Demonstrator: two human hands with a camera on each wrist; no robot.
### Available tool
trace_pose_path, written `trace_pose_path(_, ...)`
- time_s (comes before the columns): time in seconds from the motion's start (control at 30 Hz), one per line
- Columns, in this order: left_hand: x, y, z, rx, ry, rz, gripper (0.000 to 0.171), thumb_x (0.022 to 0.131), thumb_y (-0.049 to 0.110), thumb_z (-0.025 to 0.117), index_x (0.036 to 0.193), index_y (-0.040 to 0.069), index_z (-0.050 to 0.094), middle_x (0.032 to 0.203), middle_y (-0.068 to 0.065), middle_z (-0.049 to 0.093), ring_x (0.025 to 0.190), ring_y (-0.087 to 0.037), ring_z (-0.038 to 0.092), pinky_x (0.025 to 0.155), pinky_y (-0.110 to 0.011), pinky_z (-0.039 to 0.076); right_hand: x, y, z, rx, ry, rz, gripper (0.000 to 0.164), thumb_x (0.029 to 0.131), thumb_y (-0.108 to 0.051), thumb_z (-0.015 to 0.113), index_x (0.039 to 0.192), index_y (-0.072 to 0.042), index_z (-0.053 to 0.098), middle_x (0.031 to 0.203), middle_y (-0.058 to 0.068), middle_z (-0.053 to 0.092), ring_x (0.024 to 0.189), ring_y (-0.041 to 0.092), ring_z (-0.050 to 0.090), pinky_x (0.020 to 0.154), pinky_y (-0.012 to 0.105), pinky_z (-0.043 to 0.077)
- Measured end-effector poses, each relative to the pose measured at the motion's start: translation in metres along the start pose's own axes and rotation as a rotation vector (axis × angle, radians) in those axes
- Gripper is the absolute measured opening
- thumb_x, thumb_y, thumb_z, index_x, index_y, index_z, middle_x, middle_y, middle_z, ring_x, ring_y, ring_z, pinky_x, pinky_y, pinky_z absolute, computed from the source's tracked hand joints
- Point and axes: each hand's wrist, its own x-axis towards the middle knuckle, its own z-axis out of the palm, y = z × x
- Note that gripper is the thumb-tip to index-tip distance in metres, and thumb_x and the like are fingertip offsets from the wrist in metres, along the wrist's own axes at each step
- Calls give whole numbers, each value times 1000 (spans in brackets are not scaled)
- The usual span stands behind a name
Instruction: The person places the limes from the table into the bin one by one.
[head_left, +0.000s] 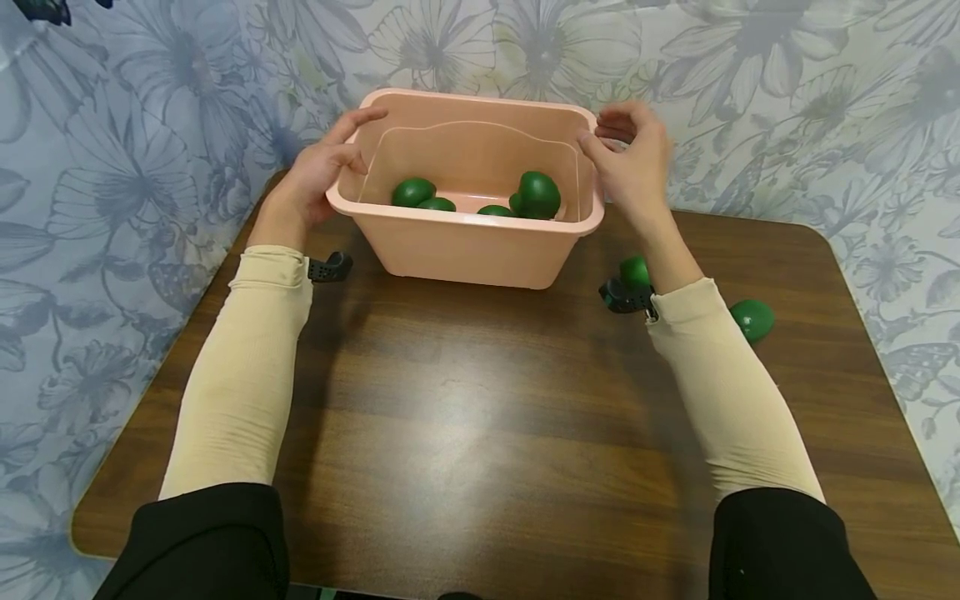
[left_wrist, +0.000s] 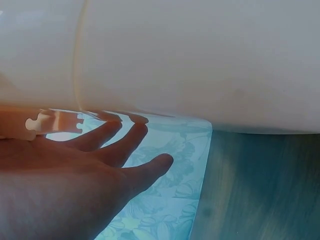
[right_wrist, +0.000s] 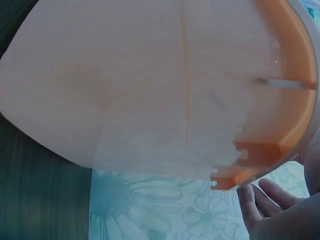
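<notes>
Both the left hand [head_left: 318, 171] and the right hand [head_left: 633, 157] grip the rim [head_left: 450, 217] of the tub [head_left: 461, 252] between them, so uneven lifting could tip it, rolling the green balls [head_left: 539, 196] inside toward its lower end.

I see slightly wrinkled cream sleeves [head_left: 240, 375], black cloth [head_left: 210, 542] higher up, black camera [head_left: 330, 267] per wrist.

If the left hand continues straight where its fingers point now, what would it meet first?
Probably the pink tub, at its left end; the left hand is at the rim there, but exact contact is unclear.
</notes>
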Motion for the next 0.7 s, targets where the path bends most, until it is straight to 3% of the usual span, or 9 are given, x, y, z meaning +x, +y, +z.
trace_pose_path(0.2, 0, -1, -2, 3, -2, 1, 83, 90, -12, 32, 157, 35, 46, 170, 0, 23, 133, -28, 43, 74, -31, 60, -2, 15, -12, 1, -12, 48, 32, 95, -16, 72, 124, -5, 67, 118, 2, 64, 114, 15, 63, 105, 29, 52)
trace_pose_path(0.4, 1, -1, -1, 3, -2, -1, 83, 89, -12, 33, 157, 35, 46, 169, -1, 24, 131, -26, 44, 75, -31, 60, -14, 32, -33, -67, -30, 79, 34, 96, -21, 72, 127, -7, 68, 122, 4, 67, 117, 15, 63, 104, 29, 53)
trace_pose_path(0.7, 1, -2, -2, -1, 2, 4, 83, 89, -12, 33, 157, 34, 46, 169, -2, 24, 132, -27, 43, 76, -30, 59, -34, 53, -59, -201, -126, 119, 42, 98, -32, 71, 133, -8, 68, 133, 8, 68, 121, 16, 63, 104, 31, 52)
